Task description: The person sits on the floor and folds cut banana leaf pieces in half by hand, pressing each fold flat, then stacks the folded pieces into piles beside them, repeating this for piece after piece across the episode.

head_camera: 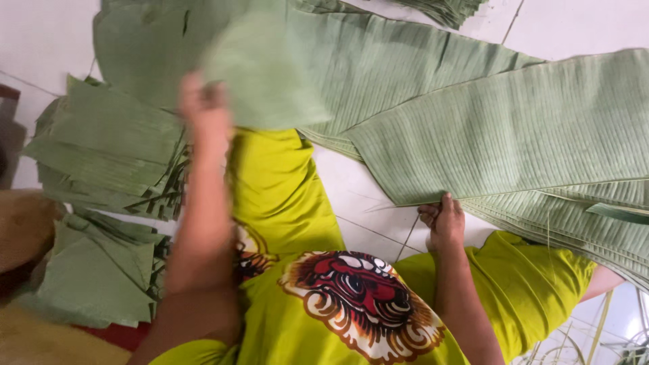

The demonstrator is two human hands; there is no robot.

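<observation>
Seated on white floor tiles (368, 203), legs out, yellow-green trousers (284, 189) and a matching shirt with a red mask print (358, 290) in view below me. My left hand (206, 111) is raised and blurred; its fingers are pinched on a cut piece of banana leaf (263, 74), which lifts up over my left knee, pale underside toward me, also blurred. I cannot make out each finger, but the piece hangs from that grip. My right hand (443, 220) is low, just above the tiles beside my right thigh, fingers curled over the near edge of a long banana leaf strip (514, 128), thumb on top. That strip runs from my hand up and to the right, ribbed side showing, and lies on top of a layered pile of long leaves (595, 230) that spreads along the right side. More long leaf (378, 61) stretches across the top of the view behind the lifted piece. On my left, two stacks of cut leaf pieces rest on the floor: an upper stack (108, 149) with frayed dark edges, and a lower stack (94, 270) close to my left arm. A brown object (23, 226) sits at the far left edge, too blurred to name.
</observation>
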